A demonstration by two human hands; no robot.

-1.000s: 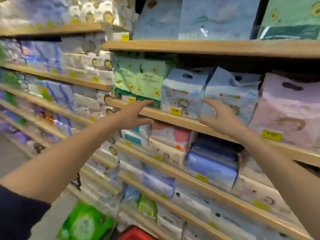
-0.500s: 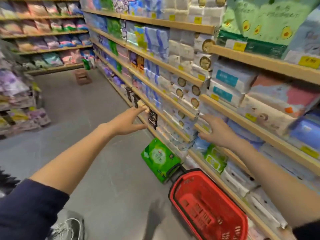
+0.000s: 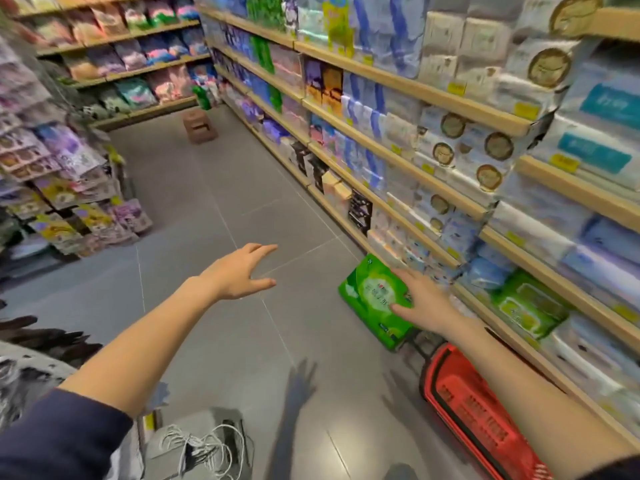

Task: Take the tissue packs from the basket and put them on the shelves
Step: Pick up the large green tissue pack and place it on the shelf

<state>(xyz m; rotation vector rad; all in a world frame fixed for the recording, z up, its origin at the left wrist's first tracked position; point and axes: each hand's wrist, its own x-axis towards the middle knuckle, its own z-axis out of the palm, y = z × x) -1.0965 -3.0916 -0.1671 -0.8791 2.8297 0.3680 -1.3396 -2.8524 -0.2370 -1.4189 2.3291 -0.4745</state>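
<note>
Shop aisle, grey floor, stocked shelves [image 3: 398, 81] rightward. Green tissue pack [image 3: 374, 299]: propped at far end of red basket [image 3: 478, 410], long axis running away. Right hand [image 3: 427, 304]: nearer, fingers spread at its right edge (contact unclear), unclosed. Left hand [image 3: 239, 271]: open, empty, well apart.

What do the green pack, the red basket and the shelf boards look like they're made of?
The green pack: soft plastic film, glossy, judging by the sheen and creases. The red basket: rigid moulded plastic, matte, with slotted walls. The shelf boards: pale wood or wood-look laminate; blur leaves that open.
</note>
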